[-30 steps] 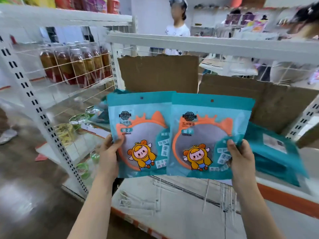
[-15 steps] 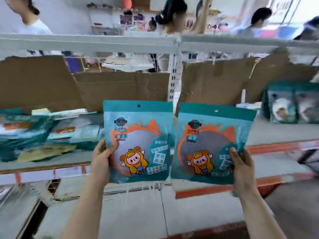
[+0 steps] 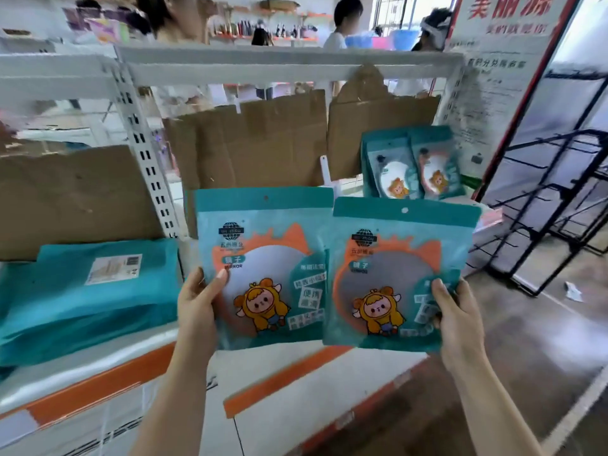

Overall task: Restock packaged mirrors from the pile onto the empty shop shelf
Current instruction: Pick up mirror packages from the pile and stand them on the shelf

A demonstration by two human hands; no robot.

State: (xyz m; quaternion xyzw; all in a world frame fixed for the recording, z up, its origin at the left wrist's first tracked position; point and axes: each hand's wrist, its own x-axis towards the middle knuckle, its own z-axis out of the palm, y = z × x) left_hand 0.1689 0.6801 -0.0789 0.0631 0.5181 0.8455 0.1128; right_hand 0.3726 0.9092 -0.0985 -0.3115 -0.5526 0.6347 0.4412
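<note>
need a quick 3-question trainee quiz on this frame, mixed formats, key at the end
1. True or false: the left hand and right hand grip one shared mirror pack.
2. Where do the two shelved mirror packs stand? A) upright at the back right of the shelf B) flat at its front left C) on the floor
3. Fill in: the pile of teal packs lies to the ___ of the left held pack and right held pack.
Key: 1 false, one pack per hand; 2 A; 3 left.
</note>
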